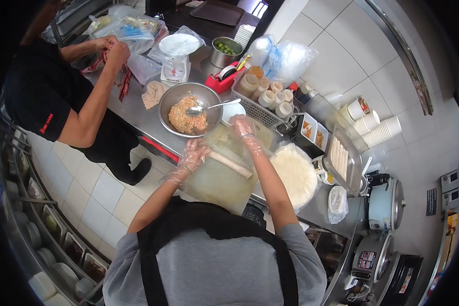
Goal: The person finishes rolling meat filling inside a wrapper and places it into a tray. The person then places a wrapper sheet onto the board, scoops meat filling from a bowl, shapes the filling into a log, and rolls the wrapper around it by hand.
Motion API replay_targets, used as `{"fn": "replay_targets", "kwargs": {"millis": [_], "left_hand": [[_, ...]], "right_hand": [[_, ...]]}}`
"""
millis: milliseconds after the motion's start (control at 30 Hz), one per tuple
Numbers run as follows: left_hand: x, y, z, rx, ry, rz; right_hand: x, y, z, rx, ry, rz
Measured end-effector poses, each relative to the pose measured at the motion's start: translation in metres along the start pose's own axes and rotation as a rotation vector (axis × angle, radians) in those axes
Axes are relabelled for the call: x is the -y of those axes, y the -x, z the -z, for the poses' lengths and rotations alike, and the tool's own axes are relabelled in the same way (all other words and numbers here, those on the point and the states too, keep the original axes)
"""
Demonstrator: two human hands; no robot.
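My left hand [195, 154], in a clear plastic glove, is closed at the left end of a long pale spring roll [232, 165], which lies slantwise on a worn, greenish cutting board [217, 186]. My right hand [243, 126], gloved too, reaches to the near rim of a small white bowl [233, 109]. Its fingers are bunched together, and their tips are partly hidden at the bowl. Just beyond my left hand stands a large steel mixing bowl [164, 118] with orange-flecked minced filling [184, 118] and a metal spoon [195, 110] in it.
Round pale wrappers [291, 173] are stacked at the right. Finished rolls [338, 156] lie in a steel tray [353, 176] beyond. Behind the board are a basket of bottles [262, 115], a red tape dispenser [222, 79] and a scale [176, 73]. At left, a co-worker [61, 102] handles red strips.
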State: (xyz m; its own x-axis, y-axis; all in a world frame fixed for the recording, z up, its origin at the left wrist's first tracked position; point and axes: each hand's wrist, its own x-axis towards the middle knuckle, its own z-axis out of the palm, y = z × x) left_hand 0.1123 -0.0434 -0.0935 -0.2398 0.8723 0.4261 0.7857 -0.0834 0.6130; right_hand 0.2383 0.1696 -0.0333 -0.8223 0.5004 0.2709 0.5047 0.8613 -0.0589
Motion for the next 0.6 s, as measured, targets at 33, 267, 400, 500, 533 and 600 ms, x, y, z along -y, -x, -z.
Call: {"fn": "replay_targets", "kwargs": {"millis": [33, 267, 400, 500, 533, 600], "left_hand": [[-0.001, 0.000, 0.001, -0.005, -0.007, -0.006], [-0.002, 0.001, 0.004, -0.019, 0.006, 0.013], [-0.006, -0.001, 0.009, -0.016, 0.008, 0.031], [-0.005, -0.001, 0.009, -0.011, 0.012, 0.016], [-0.004, -0.001, 0.008, -0.004, 0.006, 0.015], [-0.002, 0.000, 0.005, -0.001, -0.001, 0.011]], "right_hand": [[0.000, -0.001, 0.005, -0.012, -0.073, -0.032], [0.033, 0.068, 0.032, 0.428, -0.300, 0.131], [0.001, 0.122, 0.014, 0.375, -0.058, 0.466], [0.000, 0.125, 0.038, 0.475, -0.013, 0.479], [0.008, 0.111, 0.036, 0.437, -0.035, 0.521], [0.021, 0.090, 0.023, 0.410, -0.070, 0.557]]}}
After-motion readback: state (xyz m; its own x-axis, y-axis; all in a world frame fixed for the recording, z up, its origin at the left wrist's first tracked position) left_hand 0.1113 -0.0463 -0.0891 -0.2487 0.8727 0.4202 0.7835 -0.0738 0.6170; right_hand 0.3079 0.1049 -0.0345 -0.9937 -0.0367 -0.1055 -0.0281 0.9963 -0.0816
